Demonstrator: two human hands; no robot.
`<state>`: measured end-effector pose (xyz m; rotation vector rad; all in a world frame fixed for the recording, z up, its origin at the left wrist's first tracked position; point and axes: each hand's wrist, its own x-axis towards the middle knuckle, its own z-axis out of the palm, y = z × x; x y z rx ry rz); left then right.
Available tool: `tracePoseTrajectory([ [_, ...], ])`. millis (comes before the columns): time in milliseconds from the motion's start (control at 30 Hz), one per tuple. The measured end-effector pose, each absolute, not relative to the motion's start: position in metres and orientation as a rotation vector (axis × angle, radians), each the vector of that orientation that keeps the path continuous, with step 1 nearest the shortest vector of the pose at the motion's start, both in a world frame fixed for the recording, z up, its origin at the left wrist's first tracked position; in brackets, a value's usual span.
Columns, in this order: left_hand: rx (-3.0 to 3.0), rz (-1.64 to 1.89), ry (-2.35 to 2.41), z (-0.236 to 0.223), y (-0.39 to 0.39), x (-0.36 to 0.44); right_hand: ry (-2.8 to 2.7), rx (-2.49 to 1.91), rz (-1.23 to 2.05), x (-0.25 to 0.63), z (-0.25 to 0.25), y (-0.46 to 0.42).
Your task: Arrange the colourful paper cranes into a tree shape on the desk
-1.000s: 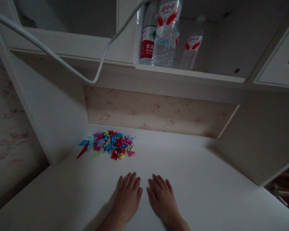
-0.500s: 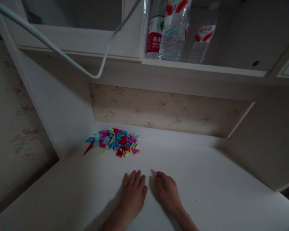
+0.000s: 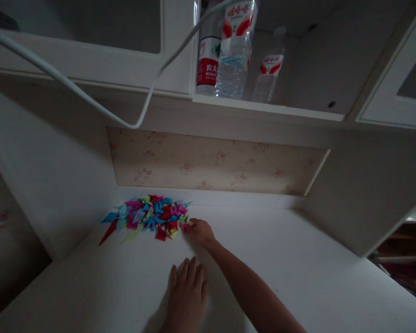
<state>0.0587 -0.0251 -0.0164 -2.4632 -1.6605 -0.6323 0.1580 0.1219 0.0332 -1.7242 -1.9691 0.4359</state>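
A heap of small folded papers (image 3: 158,209) in many colours lies at the back left of the white desk, some of them shaped like origami cranes. My right hand (image 3: 201,231) reaches to the heap's right edge with fingers pinched together. Its fingertips meet a pink folded paper (image 3: 185,227), and a small pale bit shows there that I cannot make out. Nearer to me, my left hand (image 3: 187,291) lies flat on the desk, fingers spread, holding nothing.
Overhead, a shelf (image 3: 273,109) holds several plastic bottles, among them a water bottle (image 3: 233,64) with a red and white label. A white cable (image 3: 90,101) hangs in front of the cabinet. Side panels (image 3: 360,199) close the desk in, with floral wallpaper (image 3: 215,159) behind.
My right hand has moved forward and left from the bare desk to the paper heap. My left hand stays flat on the desk. The view has shifted a little.
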Motion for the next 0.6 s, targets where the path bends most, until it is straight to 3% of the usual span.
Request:
tracePoseTrajectory([
  [233, -2.447, -0.684, -1.624, -0.025, -0.020, 0.055, -2.037, -1.738, 0.397, 0.188, 0.033, 0.131],
  [600, -2.465, -0.650, -1.691, -0.028, -0.018, 0.059, -1.749, -2.232, 0.227, 0.380, 0.049, 0.154],
])
